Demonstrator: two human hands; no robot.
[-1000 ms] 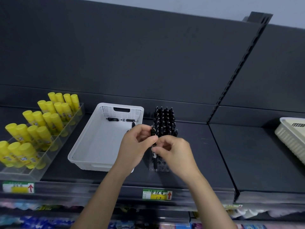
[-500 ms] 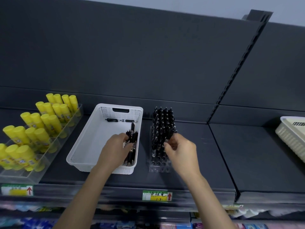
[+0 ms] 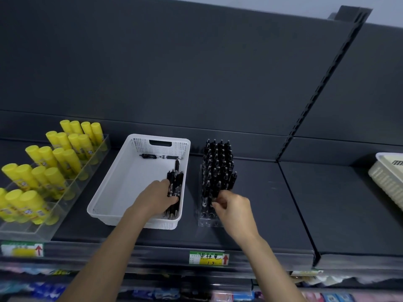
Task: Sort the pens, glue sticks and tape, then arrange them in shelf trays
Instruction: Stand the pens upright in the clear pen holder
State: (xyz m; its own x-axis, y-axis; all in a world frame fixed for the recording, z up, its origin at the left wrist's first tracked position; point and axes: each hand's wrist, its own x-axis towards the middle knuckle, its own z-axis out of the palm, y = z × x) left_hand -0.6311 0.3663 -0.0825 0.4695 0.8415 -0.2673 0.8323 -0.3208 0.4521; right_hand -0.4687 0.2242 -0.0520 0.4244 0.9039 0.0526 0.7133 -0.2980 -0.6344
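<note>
- two hands are apart now; a second ago they met over the front of the pen rack.
- your left hand has dropped into the white basket, and its fingers curl round a bundle of black pens lying along the basket's right wall.
- your right hand stays at the clear plastic rack, fingertips pinching a front pen; empty round holes show just before it.
- the basket is perforated plastic with a slot handle; one loose pen lies crosswise at its far end.
- glossy upright pens fill the rack's farther rows.
- to the left, smooth yellow glue sticks lean in a clear stepped tray.
- both stand on the matte dark shelf; a ribbed cream basket sits far right.
</note>
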